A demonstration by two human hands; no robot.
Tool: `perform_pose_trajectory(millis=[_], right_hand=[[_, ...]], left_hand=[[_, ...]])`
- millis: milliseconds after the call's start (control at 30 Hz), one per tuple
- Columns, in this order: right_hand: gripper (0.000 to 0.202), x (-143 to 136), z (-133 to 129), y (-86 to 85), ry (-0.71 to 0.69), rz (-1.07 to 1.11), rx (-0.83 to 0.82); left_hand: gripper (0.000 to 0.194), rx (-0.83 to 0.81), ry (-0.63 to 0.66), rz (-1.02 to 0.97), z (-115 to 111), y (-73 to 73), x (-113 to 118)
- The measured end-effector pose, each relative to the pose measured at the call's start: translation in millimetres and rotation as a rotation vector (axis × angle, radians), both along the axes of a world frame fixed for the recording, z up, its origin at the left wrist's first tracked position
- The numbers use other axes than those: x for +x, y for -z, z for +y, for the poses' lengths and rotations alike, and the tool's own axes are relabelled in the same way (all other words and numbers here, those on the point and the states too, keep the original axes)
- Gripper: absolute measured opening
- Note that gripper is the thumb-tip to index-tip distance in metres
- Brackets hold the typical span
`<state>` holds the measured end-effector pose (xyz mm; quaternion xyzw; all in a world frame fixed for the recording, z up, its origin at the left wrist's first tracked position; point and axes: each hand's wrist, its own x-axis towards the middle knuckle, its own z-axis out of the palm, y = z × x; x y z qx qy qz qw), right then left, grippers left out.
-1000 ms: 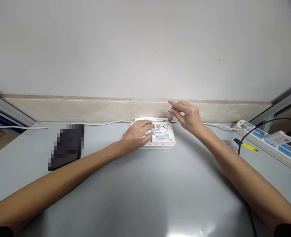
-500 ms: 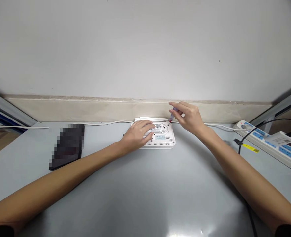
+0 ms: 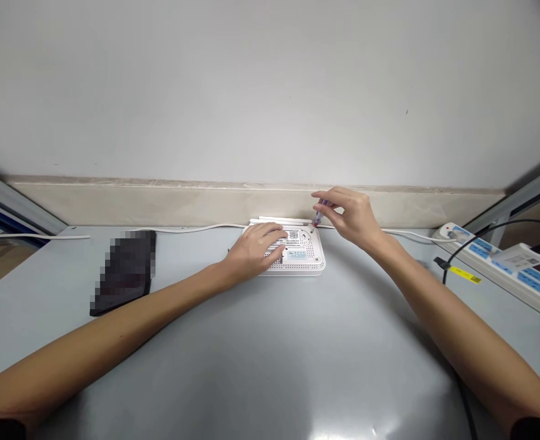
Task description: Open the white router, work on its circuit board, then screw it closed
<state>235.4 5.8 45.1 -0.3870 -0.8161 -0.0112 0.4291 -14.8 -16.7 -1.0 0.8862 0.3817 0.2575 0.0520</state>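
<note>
A white router (image 3: pixel 313 260) lies with its labelled, vented underside up on the grey table, close to the wall. Its white antennas (image 3: pixel 281 220) lie along the far edge. My left hand (image 3: pixel 254 249) rests on the router's left part, fingers spread over the label and hiding some of it. Between the thumb and fingers of my right hand (image 3: pixel 350 215) is a small screwdriver (image 3: pixel 320 214) with a translucent purplish handle and a red lower end. The screwdriver stands tilted, its tip at the router's far right corner; the tip itself is too small to make out.
A dark pixelated flat object (image 3: pixel 126 272) lies at the left. At the right are a white power strip (image 3: pixel 503 269) with blue sockets, a white adapter (image 3: pixel 520 258) plugged in, and a black cable with a yellow tag (image 3: pixel 465 274). A white cable (image 3: pixel 197 230) runs along the wall.
My right fingers have shifted slightly round the screwdriver's handle, while its tip stays at the same corner. My left hand and the router have not moved.
</note>
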Motion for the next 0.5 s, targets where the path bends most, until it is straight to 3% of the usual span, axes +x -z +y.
perform_pose_trajectory(millis=[100,300,500], right_hand=[[0.026,0.4,-1.4,-1.6,0.0,-0.022,-0.019],[0.044,1.2,-4.4,-2.8,-0.163,0.093,-0.256],[0.032,0.1,-2.0,-1.0,-0.08,0.049,-0.117]], left_hand=[[0.029,-0.01,0.003,0.014,0.1,0.0,0.0],[0.029,-0.007,-0.001,0.009,0.2,0.9,0.0],[0.029,-0.011,0.002,0.016,0.2,-0.2,-0.4]])
